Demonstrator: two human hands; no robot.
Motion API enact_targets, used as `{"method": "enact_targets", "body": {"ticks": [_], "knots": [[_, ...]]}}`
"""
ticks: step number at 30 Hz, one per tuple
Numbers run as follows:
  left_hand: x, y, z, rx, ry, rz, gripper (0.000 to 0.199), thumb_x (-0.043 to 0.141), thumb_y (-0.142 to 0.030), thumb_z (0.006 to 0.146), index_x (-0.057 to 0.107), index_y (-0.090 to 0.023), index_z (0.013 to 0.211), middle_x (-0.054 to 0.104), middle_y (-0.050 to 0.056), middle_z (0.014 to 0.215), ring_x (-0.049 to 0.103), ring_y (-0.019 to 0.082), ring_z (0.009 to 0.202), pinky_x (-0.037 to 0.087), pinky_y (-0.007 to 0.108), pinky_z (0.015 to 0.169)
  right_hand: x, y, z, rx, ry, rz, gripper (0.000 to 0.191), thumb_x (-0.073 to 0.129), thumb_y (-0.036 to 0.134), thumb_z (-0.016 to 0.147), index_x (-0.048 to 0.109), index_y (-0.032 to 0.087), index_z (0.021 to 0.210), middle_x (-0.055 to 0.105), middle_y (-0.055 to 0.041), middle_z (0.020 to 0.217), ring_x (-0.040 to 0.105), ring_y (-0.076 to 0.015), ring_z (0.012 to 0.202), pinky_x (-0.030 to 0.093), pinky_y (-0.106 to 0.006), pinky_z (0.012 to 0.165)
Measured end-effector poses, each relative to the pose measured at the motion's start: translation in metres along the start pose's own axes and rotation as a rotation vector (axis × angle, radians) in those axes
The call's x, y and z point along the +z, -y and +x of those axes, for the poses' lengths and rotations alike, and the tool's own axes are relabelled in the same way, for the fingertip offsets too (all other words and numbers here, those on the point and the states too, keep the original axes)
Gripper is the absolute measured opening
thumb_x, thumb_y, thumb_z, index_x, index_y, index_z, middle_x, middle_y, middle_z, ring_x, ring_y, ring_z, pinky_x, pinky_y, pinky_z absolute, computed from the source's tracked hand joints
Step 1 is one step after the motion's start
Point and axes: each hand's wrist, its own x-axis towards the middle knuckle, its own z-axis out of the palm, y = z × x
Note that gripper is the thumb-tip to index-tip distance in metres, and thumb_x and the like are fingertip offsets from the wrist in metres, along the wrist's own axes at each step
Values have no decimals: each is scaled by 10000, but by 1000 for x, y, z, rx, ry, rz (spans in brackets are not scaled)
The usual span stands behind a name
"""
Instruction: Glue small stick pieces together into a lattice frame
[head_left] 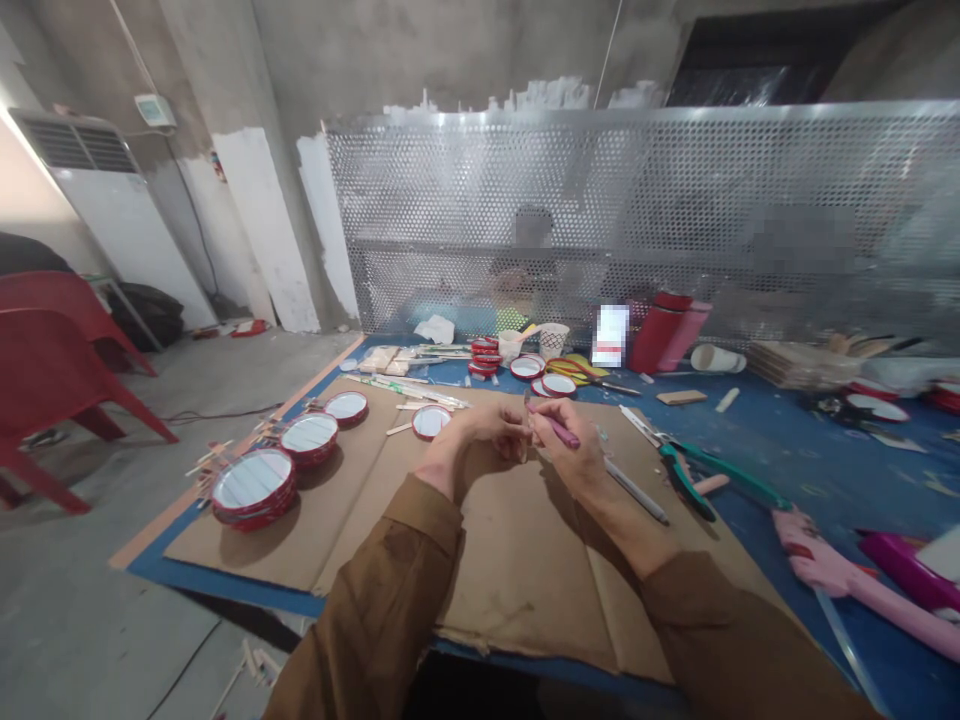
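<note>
Above the middle of the cardboard sheet (pixel 517 560), my two hands are close together. My right hand (pixel 566 440) grips a purple-handled craft knife (pixel 564 432), its thin tip pointing up and away from me. Facing it, my left hand (pixel 499 428) has its fingers pinched together; what they hold is small and I cannot make it out. Just beyond the left wrist lies a round red-rimmed lid (pixel 430 422) beside thin wooden sticks (pixel 399 430). A grey pen (pixel 636 492) rests by my right forearm.
Stacked red-rimmed lids (pixel 253 485) stand along the left. Green-handled pliers (pixel 684 480) and a pink glue gun (pixel 810 555) lie on the right. Paper cups (pixel 554 340), a red bottle (pixel 660 335) and a lit phone (pixel 610 335) stand before a perforated metal panel (pixel 450 220).
</note>
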Motion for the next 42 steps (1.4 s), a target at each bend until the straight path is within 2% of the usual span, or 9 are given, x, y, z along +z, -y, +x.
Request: {"method": "enact_targets", "body": {"ticks": [5,11,18,26,29,35,39,42], "knots": [[0,0,1,-2,4,3,460,713,-577,748,626,-125,764,648,25,655,581,110,603,470,269,681,1,-1,1,7,4,98,200,552,407,870,588,214,906,635,10,693,599,-147,595,488,-276,599],[-1,2,2,-1,2,2,461,730,-574,731,631,-124,760,651,32,652,570,109,569,462,269,655,1,2,1,-17,9,26,199,564,400,856,606,209,888,664,-14,734,619,-162,634,490,-293,624],[0,1,0,6,-1,-26,396,691,-502,807,619,-119,733,645,32,641,578,109,586,465,270,670,0,1,-1,45,-44,54,188,562,401,852,583,216,878,653,-6,714,612,-157,600,497,-293,609],[0,2,2,5,7,-34,471,718,-582,747,628,-120,746,650,30,639,577,100,576,456,258,656,1,3,-1,13,-22,4,201,569,402,847,597,205,865,667,-23,723,631,-168,623,501,-300,618],[0,2,1,10,1,-44,471,725,-580,740,628,-120,731,641,25,621,571,97,564,453,257,649,1,-1,-2,37,-61,37,204,570,409,851,590,206,867,650,-12,698,617,-163,603,507,-299,610],[1,2,1,3,-6,-49,450,725,-561,747,639,-120,747,651,29,636,581,103,587,457,261,664,2,-1,-2,21,-4,82,215,576,419,858,596,210,901,665,-12,742,636,-157,605,526,-299,620],[0,2,2,5,-11,-48,415,723,-520,766,635,-116,732,647,34,633,580,110,583,466,271,669,2,0,-2,40,-61,84,215,579,422,851,590,209,877,661,-14,726,625,-156,593,528,-303,612],[0,3,2,8,-14,-45,415,717,-527,768,642,-118,769,651,31,641,590,112,595,473,272,683,2,-1,-1,26,-30,96,216,571,418,862,595,208,904,660,-11,731,631,-157,602,531,-307,623]]}}
